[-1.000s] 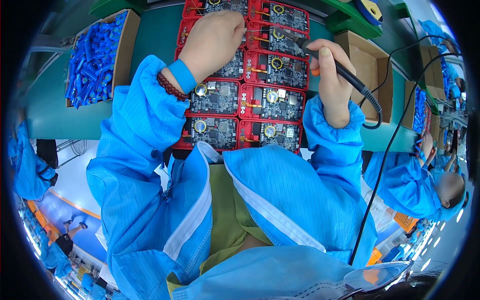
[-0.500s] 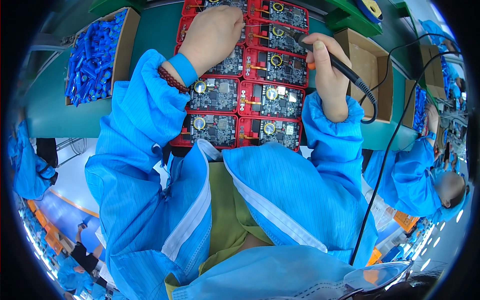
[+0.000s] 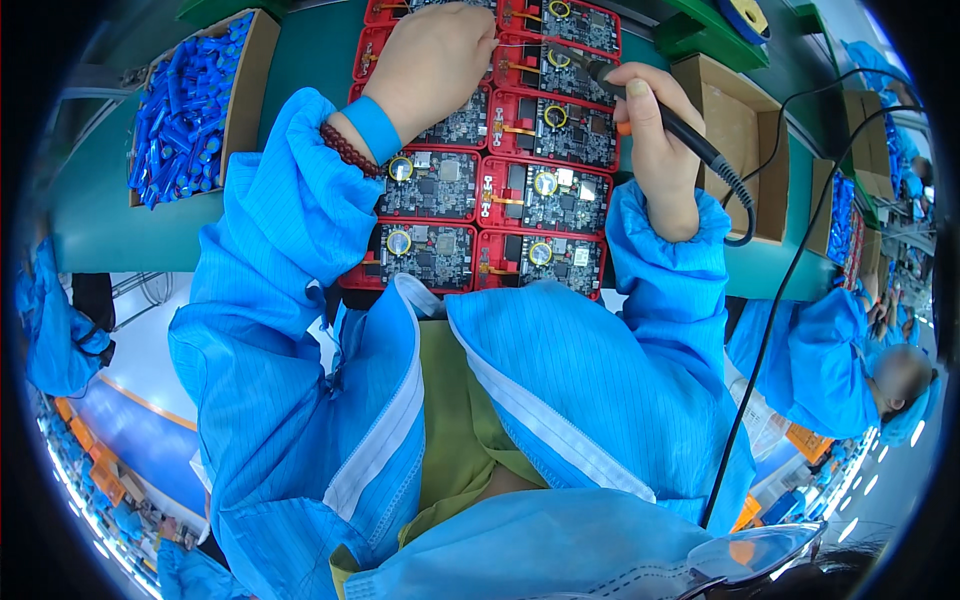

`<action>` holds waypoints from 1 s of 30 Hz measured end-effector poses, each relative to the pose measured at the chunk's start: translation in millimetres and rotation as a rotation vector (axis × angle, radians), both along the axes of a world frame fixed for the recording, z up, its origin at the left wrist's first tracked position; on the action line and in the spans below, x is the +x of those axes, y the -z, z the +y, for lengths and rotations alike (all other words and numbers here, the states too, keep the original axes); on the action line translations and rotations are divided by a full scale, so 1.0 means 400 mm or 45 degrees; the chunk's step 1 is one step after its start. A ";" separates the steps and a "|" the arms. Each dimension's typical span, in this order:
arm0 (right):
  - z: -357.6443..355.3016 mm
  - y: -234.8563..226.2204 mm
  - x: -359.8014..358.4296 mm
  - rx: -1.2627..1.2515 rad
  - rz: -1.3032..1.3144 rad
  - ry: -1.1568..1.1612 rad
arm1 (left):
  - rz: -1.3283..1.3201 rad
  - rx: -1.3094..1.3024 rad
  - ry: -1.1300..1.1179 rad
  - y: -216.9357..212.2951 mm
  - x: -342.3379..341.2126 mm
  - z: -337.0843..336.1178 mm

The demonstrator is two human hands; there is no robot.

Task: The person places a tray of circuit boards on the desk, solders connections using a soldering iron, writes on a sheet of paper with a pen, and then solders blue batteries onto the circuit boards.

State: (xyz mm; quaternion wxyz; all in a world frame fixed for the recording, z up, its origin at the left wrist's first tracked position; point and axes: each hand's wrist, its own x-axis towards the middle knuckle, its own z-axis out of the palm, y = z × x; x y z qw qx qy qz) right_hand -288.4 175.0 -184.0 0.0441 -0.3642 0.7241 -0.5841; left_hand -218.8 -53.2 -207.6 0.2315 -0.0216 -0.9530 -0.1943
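- So the red case block is my landmark: two columns of red cases, each with a circuit board in it, sitting on the green bench.
- Left hand is over the far left part of the block, fingertips pinched together with basically no gap, a thin wire poking out of them toward the right column.
- Right hand is at the block's right edge, fingers curled snugly round a soldering iron, thumb along the handle.
- Iron's tip end is at the yellow-ringed coin cell on the right column's second board from the far end. Touching or just above? Honestly can't tell.
- Left of the block: a cardboard box full of blue cylinders.
- Right of it: another carton.
- Further right of the block, a co-worker in blue.
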 end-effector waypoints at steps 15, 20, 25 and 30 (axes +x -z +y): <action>0.005 -0.001 -0.001 -0.024 -0.021 -0.011 | 0.029 -0.015 0.012 -0.017 -0.010 0.016; 0.001 0.002 -0.004 -0.041 0.006 -0.015 | 0.059 -0.063 0.003 -0.018 -0.018 0.015; 0.001 0.001 -0.009 0.026 0.021 -0.027 | -0.035 -0.041 0.034 -0.037 -0.012 0.027; 0.002 -0.004 0.001 -0.036 -0.036 -0.002 | -0.023 -0.016 0.042 -0.050 -0.008 0.028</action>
